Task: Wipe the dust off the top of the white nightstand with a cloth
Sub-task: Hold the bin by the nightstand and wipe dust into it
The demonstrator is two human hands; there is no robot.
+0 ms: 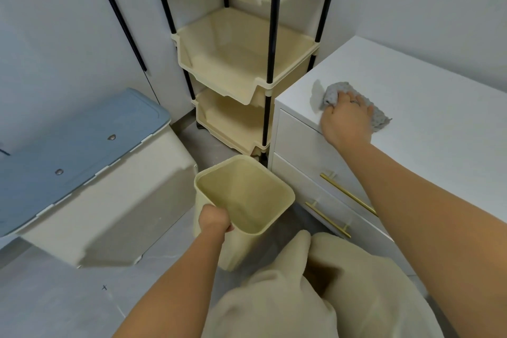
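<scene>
Pale grey walls (55, 22) and a grey tiled floor (68, 296) close in a tight corner. At the left a big beige storage box (115, 214) with a blue lid (82, 140) runs out of the frame. Behind it, in the corner, stands a black-poled rack (270, 35) of cream open-fronted trays, its top tier cut off by the upper edge.

The white nightstand (411, 107) is at the right, just beside the rack. Its far right end runs out of view, and its two drawer fronts carry slim brass handles (348, 195). The person's beige-trousered knees (301, 296) fill the bottom of the picture, blurred.

On the floor between box and nightstand is a small cream bin (285, 195), tilted. The left hand (215, 218) grips its near rim, fingers curled over the edge.

The grey cloth (338, 90) lies on the nightstand's top near the front left corner, bunched. It sits under the right hand (347, 121) — palm down, fingers spread over it and pressing. One crumpled end sticks out beyond the fingertips and a flatter flap shows to the right of the hand. The middle of the cloth is covered by the hand, so it cannot be told whether the fingertips hook into the folds. A ring (354, 102) sits on one finger.

Just left of the cloth is a grey patch (317, 96) on the white top — shadow or damp mark, it is hard to say.
</scene>
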